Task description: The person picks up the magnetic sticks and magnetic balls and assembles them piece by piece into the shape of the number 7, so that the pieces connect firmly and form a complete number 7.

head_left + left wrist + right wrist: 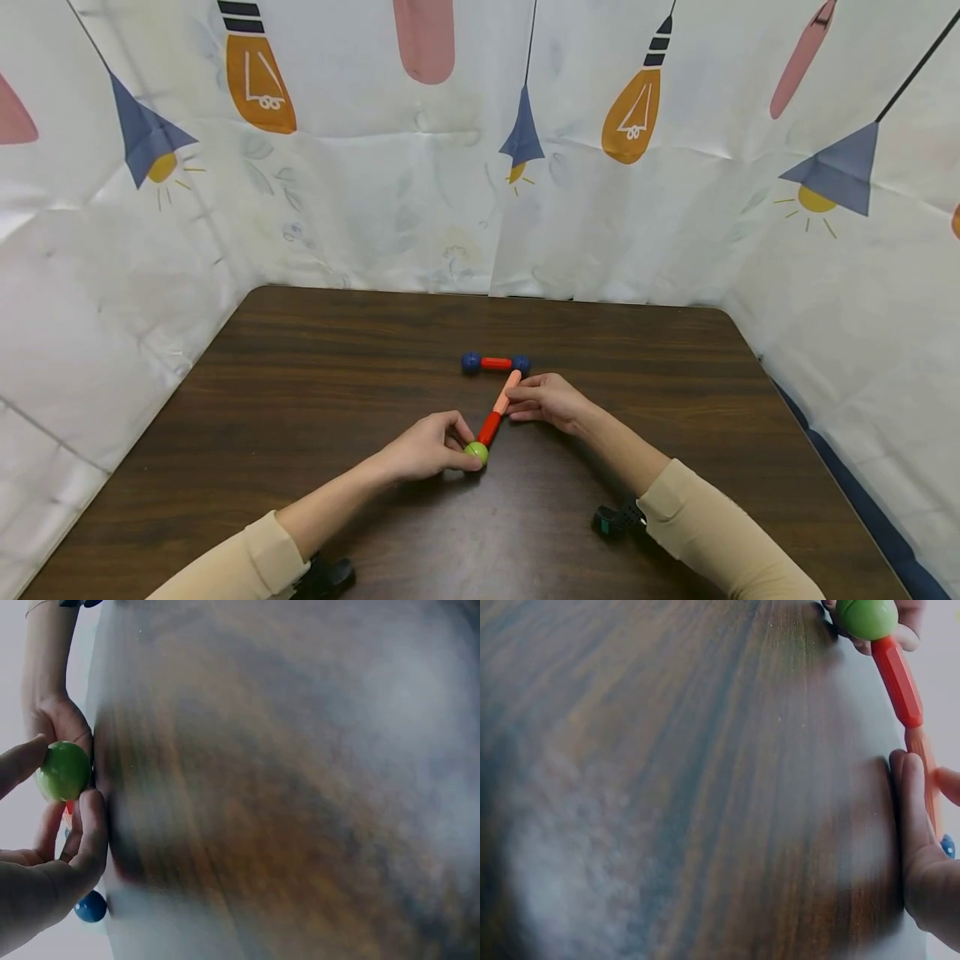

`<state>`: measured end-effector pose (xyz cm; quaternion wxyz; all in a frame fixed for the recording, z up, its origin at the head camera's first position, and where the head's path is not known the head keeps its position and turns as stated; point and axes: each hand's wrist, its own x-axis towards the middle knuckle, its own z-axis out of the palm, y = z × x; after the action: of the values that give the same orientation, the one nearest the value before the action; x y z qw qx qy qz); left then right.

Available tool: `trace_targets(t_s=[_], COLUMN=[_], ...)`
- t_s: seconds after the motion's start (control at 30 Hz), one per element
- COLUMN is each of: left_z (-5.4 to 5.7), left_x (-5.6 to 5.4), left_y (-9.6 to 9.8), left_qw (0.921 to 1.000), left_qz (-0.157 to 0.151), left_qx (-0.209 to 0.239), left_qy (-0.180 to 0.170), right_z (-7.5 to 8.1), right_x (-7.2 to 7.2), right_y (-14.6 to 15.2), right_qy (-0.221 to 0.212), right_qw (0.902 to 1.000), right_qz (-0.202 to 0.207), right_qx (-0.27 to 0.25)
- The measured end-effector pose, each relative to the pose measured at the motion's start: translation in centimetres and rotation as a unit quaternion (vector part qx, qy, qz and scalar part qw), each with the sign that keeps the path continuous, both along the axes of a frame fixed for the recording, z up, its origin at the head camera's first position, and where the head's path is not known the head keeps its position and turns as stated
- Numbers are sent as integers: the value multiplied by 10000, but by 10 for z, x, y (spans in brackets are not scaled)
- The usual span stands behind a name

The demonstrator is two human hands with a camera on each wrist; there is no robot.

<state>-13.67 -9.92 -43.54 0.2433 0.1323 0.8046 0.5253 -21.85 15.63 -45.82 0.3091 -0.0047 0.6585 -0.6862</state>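
My left hand (431, 447) pinches a green ball (476, 452) between thumb and fingers. A short red stick (490, 428) runs from that ball to a light orange stick (507, 392), end to end in a nearly straight line. My right hand (553, 402) grips the orange stick from the right, thumb on one side and fingers on the other, as the right wrist view shows. Just beyond the orange stick's far tip lies a second piece, a red stick (496, 363) with a dark blue ball (471, 362) at its left end and another blue ball (521, 363) at its right.
Under everything is a dark brown wood-grain table (315, 358). White cloth (420, 200) printed with lamps and bulbs hangs behind it and at both sides. Black wrist devices show below the forearms, one (611, 521) on the right.
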Motion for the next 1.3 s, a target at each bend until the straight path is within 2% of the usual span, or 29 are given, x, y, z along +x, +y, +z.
trace_targets(t_s=[0.27, 0.6, 0.83, 1.3], left_z=[2, -1, -1, -1], left_x=[1, 0, 0, -1], left_y=[1, 2, 3, 8], left_qw=[9991, 9986, 9974, 9964], left_qz=[-87, -157, -258, -430], left_qx=[-293, -337, -420, -408], left_qy=[282, 370, 522, 612], right_z=[2, 9, 12, 11], right_x=[-3, -5, -8, -11], right_y=[3, 5, 5, 6], right_qy=[-29, 40, 282, 470], right_qw=[9999, 9986, 9944, 9893], right_qz=[61, 289, 601, 769], right_qx=[141, 430, 823, 1147])
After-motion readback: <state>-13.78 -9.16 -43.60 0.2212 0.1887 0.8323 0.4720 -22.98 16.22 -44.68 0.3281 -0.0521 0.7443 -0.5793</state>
